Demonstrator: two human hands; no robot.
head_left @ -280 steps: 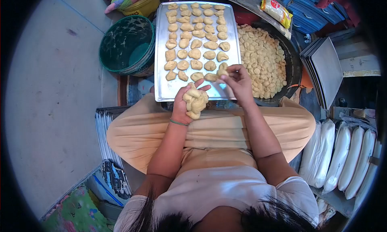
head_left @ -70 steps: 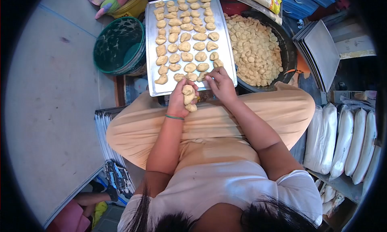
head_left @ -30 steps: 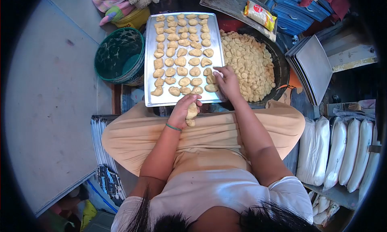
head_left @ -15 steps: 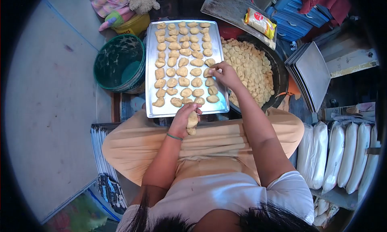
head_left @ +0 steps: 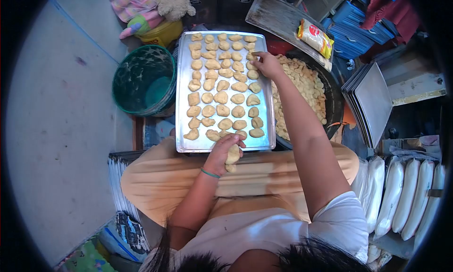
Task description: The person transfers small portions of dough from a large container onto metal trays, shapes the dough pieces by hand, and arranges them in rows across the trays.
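Observation:
A metal baking tray (head_left: 184,142) rests before my lap with rows of pale dough pieces (head_left: 221,97) on it. My left hand (head_left: 225,154) is closed around a few lumps of dough (head_left: 232,155) at the tray's near edge; one lump pokes out below the fingers. Over the tray's right edge, toward the far end, my right hand (head_left: 266,65) has its thumb and fingertips closed on a dough piece in the outer right column. To the right of the tray stands a large dark basin (head_left: 336,104) heaped with more dough pieces (head_left: 302,90), partly behind my right forearm.
A green bucket (head_left: 137,85) stands left of the tray. Beyond the basin, a yellow-and-white packet (head_left: 315,38) lies on a slanted worn tray (head_left: 278,18). Stacked metal trays (head_left: 370,102) lean at the right, above several filled white plastic bags (head_left: 391,191). A grey wall (head_left: 61,130) fills the left side.
My right hand has moved up the right column to a dough piece farther from me. My left hand still holds its dough. The whole view has shifted slightly.

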